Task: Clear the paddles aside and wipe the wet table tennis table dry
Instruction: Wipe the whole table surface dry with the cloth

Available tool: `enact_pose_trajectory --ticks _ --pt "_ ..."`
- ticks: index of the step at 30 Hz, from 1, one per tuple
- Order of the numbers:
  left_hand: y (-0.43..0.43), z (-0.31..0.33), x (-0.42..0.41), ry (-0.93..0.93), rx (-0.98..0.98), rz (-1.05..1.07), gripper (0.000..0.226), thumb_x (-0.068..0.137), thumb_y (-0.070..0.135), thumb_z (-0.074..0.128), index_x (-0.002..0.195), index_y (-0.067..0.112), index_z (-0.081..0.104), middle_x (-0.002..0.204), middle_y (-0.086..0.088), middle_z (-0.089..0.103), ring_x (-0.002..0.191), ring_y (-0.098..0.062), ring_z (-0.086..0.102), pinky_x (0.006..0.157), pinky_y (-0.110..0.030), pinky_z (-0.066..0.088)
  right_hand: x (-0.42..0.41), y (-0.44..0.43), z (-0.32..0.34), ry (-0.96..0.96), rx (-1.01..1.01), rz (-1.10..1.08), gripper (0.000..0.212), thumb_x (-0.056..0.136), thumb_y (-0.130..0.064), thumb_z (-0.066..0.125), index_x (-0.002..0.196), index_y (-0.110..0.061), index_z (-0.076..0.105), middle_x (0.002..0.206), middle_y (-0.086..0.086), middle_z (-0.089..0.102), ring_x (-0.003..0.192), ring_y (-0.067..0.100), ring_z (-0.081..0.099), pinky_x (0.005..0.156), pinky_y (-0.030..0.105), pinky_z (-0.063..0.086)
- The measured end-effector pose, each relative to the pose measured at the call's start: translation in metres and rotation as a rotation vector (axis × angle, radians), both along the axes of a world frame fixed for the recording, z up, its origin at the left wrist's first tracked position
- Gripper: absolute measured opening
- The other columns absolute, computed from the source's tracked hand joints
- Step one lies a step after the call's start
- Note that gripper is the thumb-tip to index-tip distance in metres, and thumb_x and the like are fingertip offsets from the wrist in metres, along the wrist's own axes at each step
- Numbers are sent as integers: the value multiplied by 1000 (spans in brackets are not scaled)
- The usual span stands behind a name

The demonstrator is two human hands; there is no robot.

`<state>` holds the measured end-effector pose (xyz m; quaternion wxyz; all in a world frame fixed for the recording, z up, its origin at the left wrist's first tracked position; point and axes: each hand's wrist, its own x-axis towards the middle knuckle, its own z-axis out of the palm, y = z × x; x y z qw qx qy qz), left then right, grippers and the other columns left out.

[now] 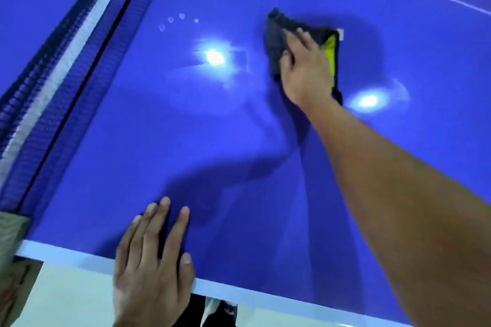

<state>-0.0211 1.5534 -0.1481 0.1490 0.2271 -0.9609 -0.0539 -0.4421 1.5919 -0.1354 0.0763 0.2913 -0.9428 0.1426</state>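
Step in hand: wiping. No paddles in view, so clearing is judged done, or at least out of frame. Worktop [398,48] is the blue table tennis surface, seen from the long side; net [66,66] runs up the left of the view, white edge line [79,256] along the near side. Right hand [303,66] is reached far out, palm down, fingers spread and laid flat over the cloth [276,42], pressing it to the surface and not bunching it. The cloth is dark grey with a yellow face showing at its right edge; it lies about mid-surface, well apart from the net. Left hand [151,268] is flat on the near edge, fingers straight and apart, holding nothing; judged to be a brace for the reach. Wetness: a short arc of droplets [175,20] sits between cloth and net, untouched. Faint smeared sheen shows around the two lamp reflections [214,57]; cannot tell whether that is a water film or glare alone. Progress judged partial: the strip by the net is not yet dry. Next move calls for a sweep of the cloth leftward to the droplets, keeping the palm flat and pressure even, stopping short of the net. Risk: a soaked cloth may only spread the water; turning it to the yellow face may help.
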Motion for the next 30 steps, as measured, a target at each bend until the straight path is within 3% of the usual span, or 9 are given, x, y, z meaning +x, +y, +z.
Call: enact_pose_trajectory --ticks 2,4,10,14,19,26,30 --pt "2 -2 -3 6 -3 12 54 93 26 38 140 9 58 152 -18 48 139 -35 48 117 -50 36 -25 -5 2 -56 -5 -302 58 97 -38 30 152 -26 43 161 9 38 149 24 32 123 45 19" --pt "0 -4 -5 -3 -5 -2 54 94 27 37 142 10 56 153 -18 47 140 -35 47 116 -51 36 -23 -35 6 -136 -2 -438 55 101 -36 32 156 -28 35 165 8 27 154 22 21 125 47 11" --pt "-6 2 0 -53 19 -43 59 90 27 43 145 10 52 155 -20 44 142 -36 44 116 -52 34 77 -139 10 -106 33 88 55 99 -37 38 153 -32 41 164 5 32 152 20 26 125 44 13" --pt "-9 3 0 -63 6 -43 59 91 29 41 144 7 56 153 -22 46 141 -38 43 116 -52 34 133 -141 9 -141 26 284 50 99 -36 41 150 -36 45 163 -1 35 151 15 27 126 40 12" --pt "-6 3 0 -46 1 -14 57 93 29 40 143 9 55 152 -20 47 139 -40 46 116 -51 32 149 -36 -2 -76 -155 223 48 94 -29 44 141 -28 59 151 1 52 144 18 42 122 41 22" --pt "-2 7 2 -85 70 18 59 92 32 38 147 12 48 156 -16 41 143 -38 37 118 -49 24 103 190 -2 -89 -96 -341 57 96 -33 34 148 -20 50 156 13 44 145 30 40 120 49 26" --pt "-1 13 5 -152 105 -5 59 97 34 32 151 13 40 160 -16 34 147 -37 29 120 -50 21 141 247 2 -145 -79 -489 59 97 -36 34 151 -16 46 159 16 39 147 32 35 122 50 22"
